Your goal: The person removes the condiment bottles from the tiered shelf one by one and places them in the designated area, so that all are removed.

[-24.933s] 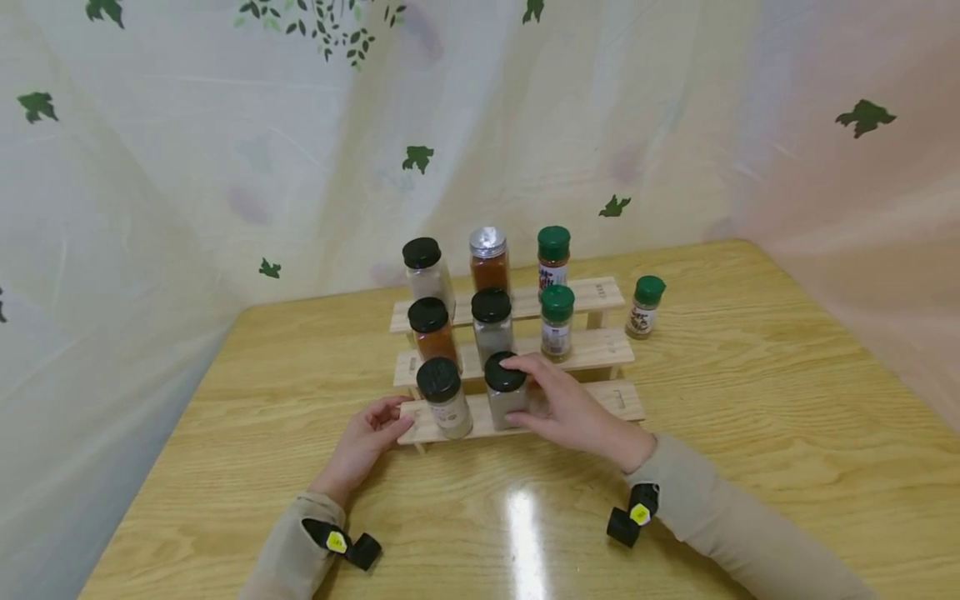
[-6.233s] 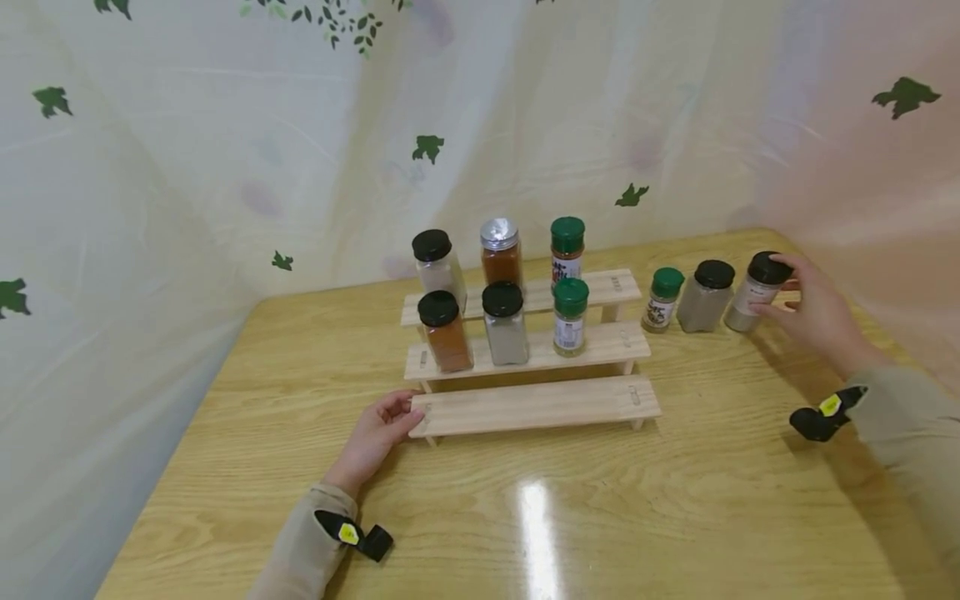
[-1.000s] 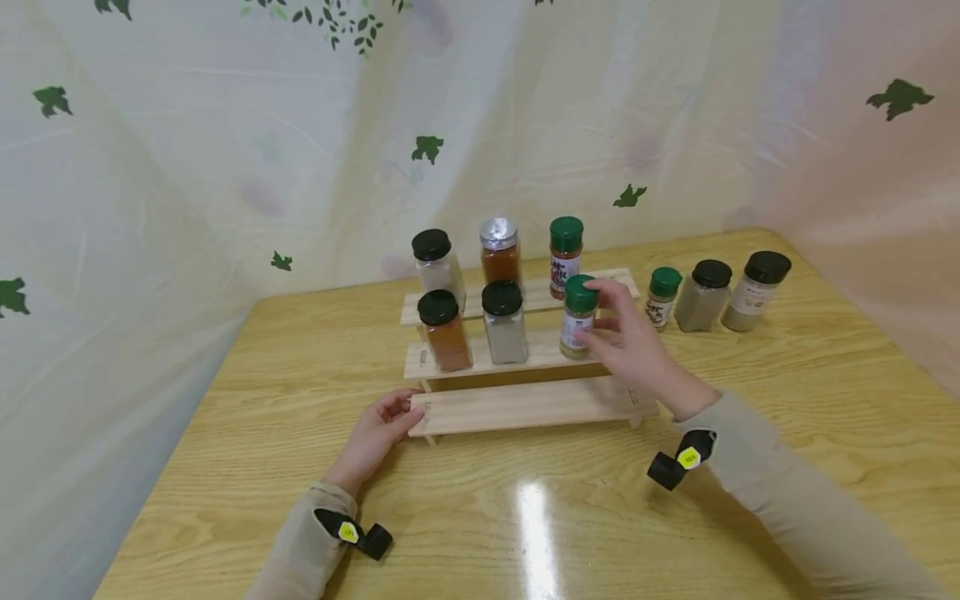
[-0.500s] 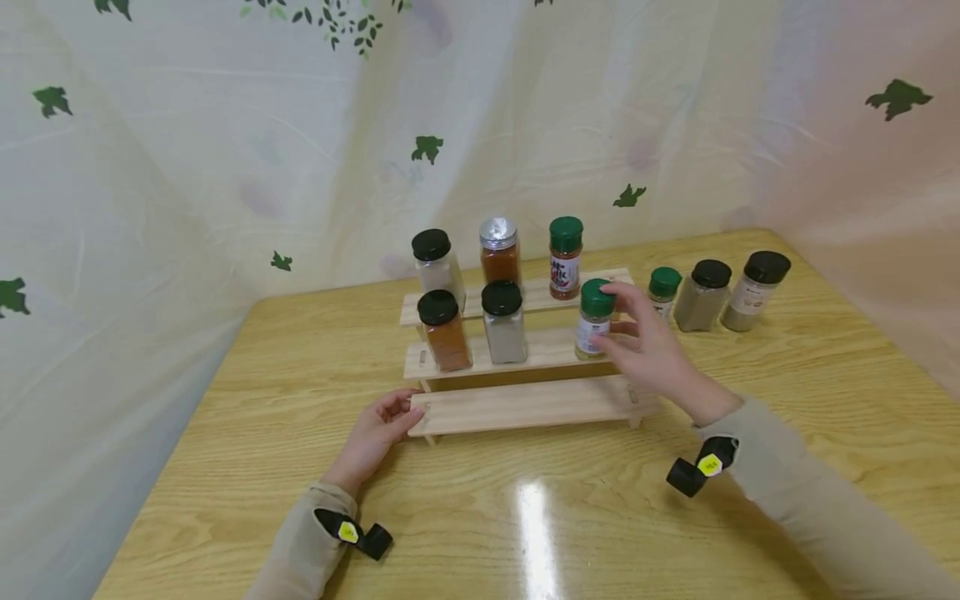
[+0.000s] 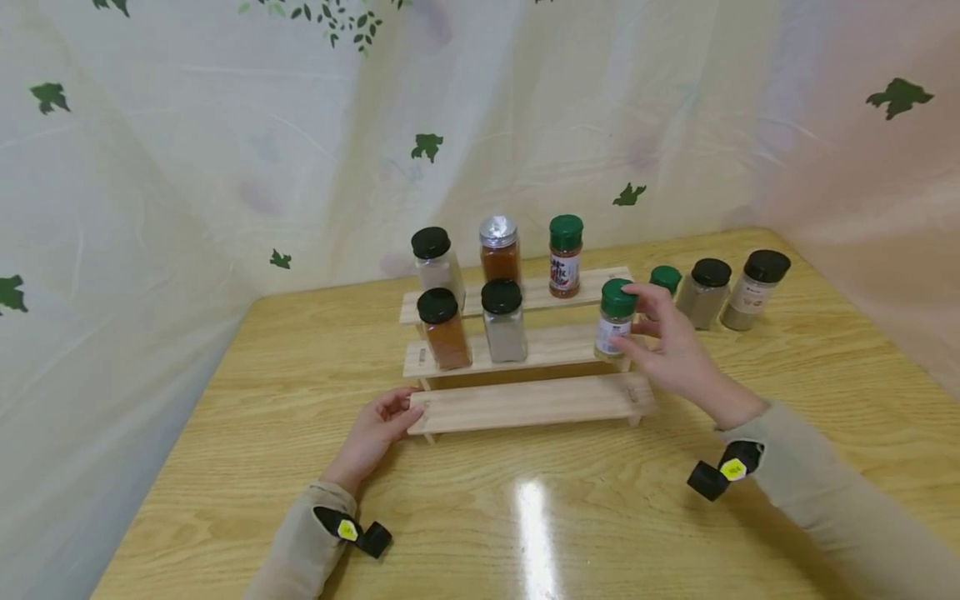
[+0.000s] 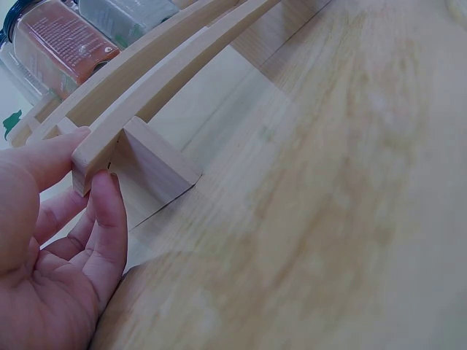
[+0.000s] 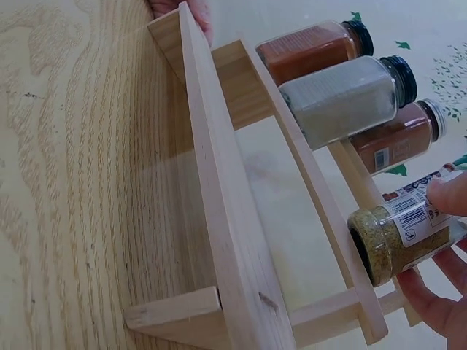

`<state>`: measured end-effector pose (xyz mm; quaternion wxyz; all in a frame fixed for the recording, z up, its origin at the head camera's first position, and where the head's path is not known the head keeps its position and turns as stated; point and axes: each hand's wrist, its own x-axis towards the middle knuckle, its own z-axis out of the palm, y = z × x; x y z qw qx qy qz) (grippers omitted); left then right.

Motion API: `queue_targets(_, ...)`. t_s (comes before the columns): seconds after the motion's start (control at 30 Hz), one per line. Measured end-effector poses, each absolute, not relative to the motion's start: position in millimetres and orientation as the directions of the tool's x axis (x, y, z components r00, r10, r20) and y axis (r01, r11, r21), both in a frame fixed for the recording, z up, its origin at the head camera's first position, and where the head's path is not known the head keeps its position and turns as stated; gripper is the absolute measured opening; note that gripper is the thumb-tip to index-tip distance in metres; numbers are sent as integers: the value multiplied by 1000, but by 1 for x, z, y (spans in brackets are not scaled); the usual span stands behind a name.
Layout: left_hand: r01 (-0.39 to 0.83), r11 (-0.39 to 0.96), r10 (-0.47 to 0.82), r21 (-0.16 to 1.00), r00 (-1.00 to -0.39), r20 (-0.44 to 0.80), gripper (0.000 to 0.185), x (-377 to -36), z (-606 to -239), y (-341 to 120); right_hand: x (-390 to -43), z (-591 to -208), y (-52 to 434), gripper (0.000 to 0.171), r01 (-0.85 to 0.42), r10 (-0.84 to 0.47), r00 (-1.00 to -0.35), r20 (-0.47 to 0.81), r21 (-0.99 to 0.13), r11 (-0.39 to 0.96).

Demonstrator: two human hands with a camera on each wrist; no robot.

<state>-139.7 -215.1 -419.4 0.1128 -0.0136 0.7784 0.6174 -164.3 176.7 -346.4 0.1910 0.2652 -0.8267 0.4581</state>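
A three-step wooden spice rack (image 5: 525, 404) stands on the table. My left hand (image 5: 381, 429) pinches the left end of its lowest shelf between thumb and fingers, as the left wrist view also shows. With thumb and fingers my right hand (image 5: 667, 346) holds a green-capped spice jar (image 5: 615, 317) near the right end of the middle shelf. In the right wrist view that spice jar (image 7: 401, 233) contains greenish-brown seasoning, its base right at the shelf edge. A black-capped orange spice jar (image 5: 445, 333) and a black-capped pale grey jar (image 5: 505, 325) stand on the same shelf.
On the top shelf are a black-capped jar (image 5: 437, 265), a silver-capped jar (image 5: 499, 254) and a green-capped red jar (image 5: 566, 262). Right of the rack stand a small green-capped jar (image 5: 664, 279), partly hidden by my hand, and two black-capped jars (image 5: 702, 296). A curtain (image 5: 337, 167) hangs behind.
Over the last second my right hand has moved the green-capped jar rightward along the middle shelf. Earlier, two black-capped jars went from the bottom shelf to the table at right. My left hand stays put.
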Motion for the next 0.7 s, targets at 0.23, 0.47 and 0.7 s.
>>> queue_targets(0.23,-173,247,105,954,-973,-204,39,-139,-418,-214,-161,-345,186,66,-591,-253,-801,543,-650,478)
queue_targets(0.47,-168,251,108,953,-974,-200,41,-141,-420,-215,-160,-342,195,68,-578,-268,-811,521,-636,511)
queue_targets(0.7,-160,247,110,956,-975,-191,39,-140,-419,-215,-160,-344,204,69,-608,-261,-786,560,-624,492)
